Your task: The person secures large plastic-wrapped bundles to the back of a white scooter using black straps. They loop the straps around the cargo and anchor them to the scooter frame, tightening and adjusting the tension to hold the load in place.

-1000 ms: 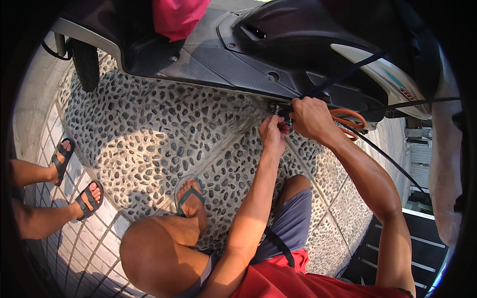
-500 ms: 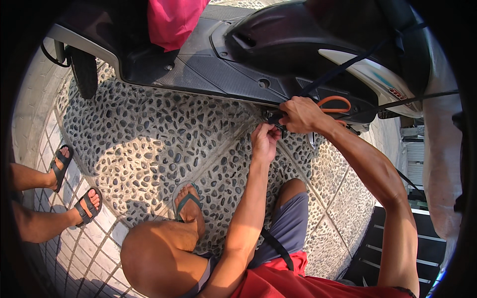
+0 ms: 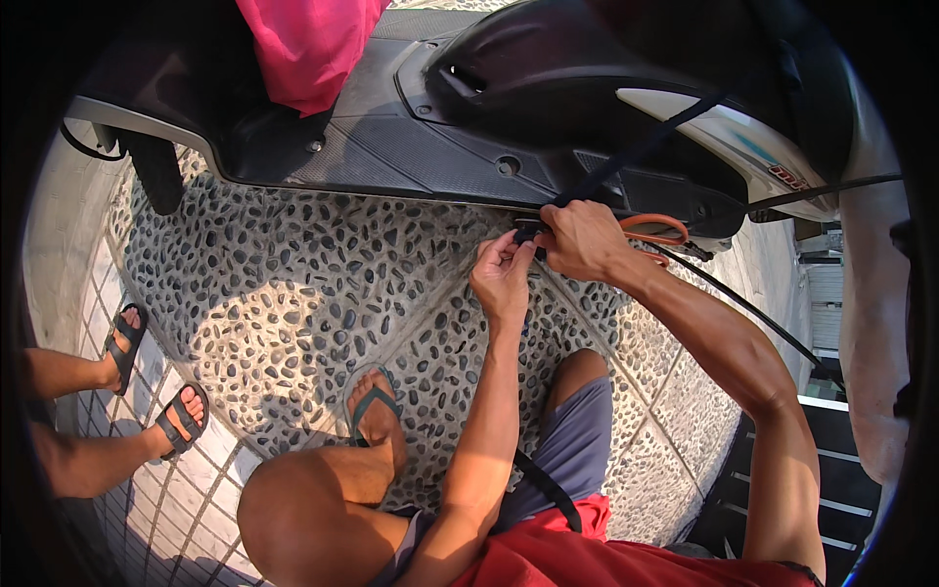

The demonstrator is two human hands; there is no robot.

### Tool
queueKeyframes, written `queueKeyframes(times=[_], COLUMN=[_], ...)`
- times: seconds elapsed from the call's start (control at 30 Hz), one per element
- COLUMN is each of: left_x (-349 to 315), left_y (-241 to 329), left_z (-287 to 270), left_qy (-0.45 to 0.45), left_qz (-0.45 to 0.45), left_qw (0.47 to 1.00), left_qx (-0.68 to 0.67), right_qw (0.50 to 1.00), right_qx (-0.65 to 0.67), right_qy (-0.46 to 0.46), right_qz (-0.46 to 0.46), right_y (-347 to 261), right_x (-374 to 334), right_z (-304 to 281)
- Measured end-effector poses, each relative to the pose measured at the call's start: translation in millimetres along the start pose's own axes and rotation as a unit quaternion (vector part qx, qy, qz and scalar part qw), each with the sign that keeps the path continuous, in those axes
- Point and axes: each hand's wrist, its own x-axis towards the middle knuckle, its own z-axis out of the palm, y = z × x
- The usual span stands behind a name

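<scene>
Beside the footboard's lower edge, my two hands meet at a small black piece (image 3: pixel 529 229), perhaps the end of a strap; its exact kind is too small to tell. My left hand (image 3: pixel 502 279) is closed, pinching it between thumb and fingertips. My right hand (image 3: pixel 585 242) is closed on its other side, back of the hand upward, fingers partly hidden. A dark blue strap (image 3: pixel 650 137) runs down from the upper right to my right hand. Orange handle loops (image 3: pixel 657 231), apparently of scissors, show behind my right wrist; their blades are hidden, and whether I hold them I cannot tell.
A scooter with a black footboard (image 3: pixel 430 166) stands across the far side, a pink cloth (image 3: pixel 311 49) hanging over it. Black cords (image 3: pixel 748 311) stretch off to the right. Another person's sandalled feet (image 3: pixel 181 419) stand at the left on paving beside pebbled ground (image 3: pixel 293 235).
Both hands have shifted slightly left, still together at the black piece. A metal blade seen below my right wrist is out of sight now. The dark cord at right has swung lower.
</scene>
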Motion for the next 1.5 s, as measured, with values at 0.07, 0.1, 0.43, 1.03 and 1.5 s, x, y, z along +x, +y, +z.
queueKeyframes(times=[0.07,0.1,0.43,1.03,1.5], left_x=[-0.2,-0.7,11.5,13.7,33.5], left_y=[0.8,1.4,-8.7,-3.0,42.8], left_z=[0.9,1.1,-1.4,-19.0,-5.2], left_qy=[0.007,0.012,0.069,-0.017,-0.163], left_qz=[-0.022,-0.045,-0.365,-0.223,0.103], left_qw=[1.000,0.999,0.849,0.954,0.922], left_qx=[-0.006,-0.018,-0.377,-0.198,0.337], right_qw=[0.999,0.998,0.979,0.703,0.592], right_qx=[-0.026,-0.035,-0.173,0.657,0.777], right_qy=[0.038,0.043,-0.050,0.136,0.092], right_qz=[-0.002,-0.005,-0.090,0.237,0.195], right_y=[-10.3,-14.1,-30.5,-11.0,-6.3], right_x=[-5.4,-7.0,11.8,-31.1,-56.5], right_z=[1.4,1.0,-9.2,99.4,120.1])
